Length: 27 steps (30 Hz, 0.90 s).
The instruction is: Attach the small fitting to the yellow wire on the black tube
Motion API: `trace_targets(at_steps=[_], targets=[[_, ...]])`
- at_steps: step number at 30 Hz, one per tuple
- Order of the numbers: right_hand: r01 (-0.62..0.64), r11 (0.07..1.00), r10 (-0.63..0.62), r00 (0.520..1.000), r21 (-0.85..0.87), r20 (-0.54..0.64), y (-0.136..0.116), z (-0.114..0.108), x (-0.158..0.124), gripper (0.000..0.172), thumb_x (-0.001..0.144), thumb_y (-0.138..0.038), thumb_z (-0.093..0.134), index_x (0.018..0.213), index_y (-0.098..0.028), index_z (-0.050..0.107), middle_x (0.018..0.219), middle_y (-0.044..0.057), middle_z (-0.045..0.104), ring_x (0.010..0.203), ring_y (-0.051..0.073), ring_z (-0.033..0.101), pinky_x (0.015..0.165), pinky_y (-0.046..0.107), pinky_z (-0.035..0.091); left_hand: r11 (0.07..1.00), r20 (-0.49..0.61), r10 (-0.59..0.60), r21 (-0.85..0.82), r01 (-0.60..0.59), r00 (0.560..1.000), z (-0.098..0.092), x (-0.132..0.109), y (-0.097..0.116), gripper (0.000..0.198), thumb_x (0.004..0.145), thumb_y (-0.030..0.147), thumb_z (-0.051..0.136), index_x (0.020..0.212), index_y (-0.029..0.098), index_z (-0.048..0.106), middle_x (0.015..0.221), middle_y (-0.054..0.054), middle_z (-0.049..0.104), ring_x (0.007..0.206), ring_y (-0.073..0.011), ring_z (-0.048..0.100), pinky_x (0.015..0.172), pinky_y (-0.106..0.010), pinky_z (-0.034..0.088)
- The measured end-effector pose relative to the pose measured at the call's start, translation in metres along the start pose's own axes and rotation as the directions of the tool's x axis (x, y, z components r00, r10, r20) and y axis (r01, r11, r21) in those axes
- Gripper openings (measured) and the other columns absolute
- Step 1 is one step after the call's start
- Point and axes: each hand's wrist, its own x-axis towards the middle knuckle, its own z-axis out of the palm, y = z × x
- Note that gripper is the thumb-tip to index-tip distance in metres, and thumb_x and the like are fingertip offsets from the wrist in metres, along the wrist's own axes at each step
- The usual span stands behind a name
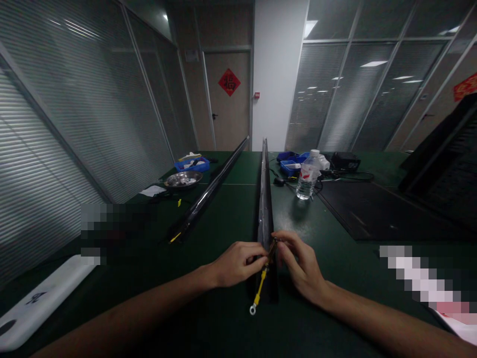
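Observation:
A long black rail (265, 199) lies on the green table (231, 219), running away from me down the middle. Both hands meet at its near end. My left hand (236, 263) is closed, fingertips pinched at the rail's left side. My right hand (300, 263) is closed too, pinching a small part at the rail's top edge. A yellow wire (260, 289) with a ring terminal (252, 311) hangs from the rail's near end, between my hands. What the fingertips grip is too small to make out.
A second black rail (208, 194) lies to the left, angled away. A water bottle (307, 178), blue bins (292, 164), a metal bowl (182, 180) and a dark mat (376, 211) sit farther back. A white panel (40, 298) lies at the near left.

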Motion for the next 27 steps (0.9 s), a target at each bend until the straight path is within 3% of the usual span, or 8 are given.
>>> trace_targets(at_steps=[9, 17, 24, 27], targets=[[-0.008, 1.000, 0.008, 1.000, 0.009, -0.020, -0.0004, -0.0018, 0.0028, 0.022, 0.106, -0.029, 0.048, 0.118, -0.022, 0.065, 0.081, 0.001, 0.060, 0.059, 0.011, 0.059, 0.054, 0.023, 0.048, 0.999, -0.001, -0.029, 0.020, 0.029, 1.000, -0.0016, 0.0008, 0.0022, 0.024, 0.104, 0.031, 0.047, 0.098, 0.016, 0.065, 0.092, -0.003, 0.063, 0.081, -0.0143, 0.059, 0.072, -0.022, 0.045], [-0.025, 0.999, 0.026, 0.999, 0.036, -0.022, -0.0002, -0.0005, 0.0022, 0.021, 0.104, -0.030, 0.051, 0.118, -0.021, 0.064, 0.080, 0.001, 0.060, 0.055, 0.011, 0.057, 0.050, 0.023, 0.047, 1.000, 0.008, -0.026, 0.005, 0.026, 1.000, -0.0011, -0.0004, 0.0011, 0.027, 0.106, 0.029, 0.043, 0.111, 0.018, 0.066, 0.104, -0.005, 0.066, 0.094, -0.0177, 0.062, 0.088, -0.027, 0.047], [-0.030, 0.998, 0.030, 1.000, 0.049, 0.005, -0.0016, -0.0026, 0.0028, 0.024, 0.106, -0.032, 0.047, 0.118, -0.021, 0.064, 0.079, 0.001, 0.059, 0.053, 0.011, 0.055, 0.049, 0.024, 0.046, 0.998, 0.004, -0.057, 0.003, 0.057, 0.998, -0.0025, 0.0008, 0.0035, 0.025, 0.104, 0.033, 0.048, 0.098, 0.016, 0.065, 0.090, -0.003, 0.063, 0.077, -0.0142, 0.058, 0.070, -0.022, 0.045], [-0.029, 0.998, 0.029, 1.000, 0.050, 0.008, -0.0021, -0.0023, 0.0028, 0.024, 0.106, -0.032, 0.047, 0.118, -0.021, 0.065, 0.078, 0.000, 0.058, 0.052, 0.011, 0.055, 0.050, 0.024, 0.046, 0.999, 0.001, -0.047, 0.005, 0.047, 0.999, -0.0023, 0.0008, 0.0035, 0.024, 0.104, 0.031, 0.048, 0.096, 0.016, 0.064, 0.091, -0.003, 0.063, 0.077, -0.0136, 0.058, 0.071, -0.022, 0.044]])
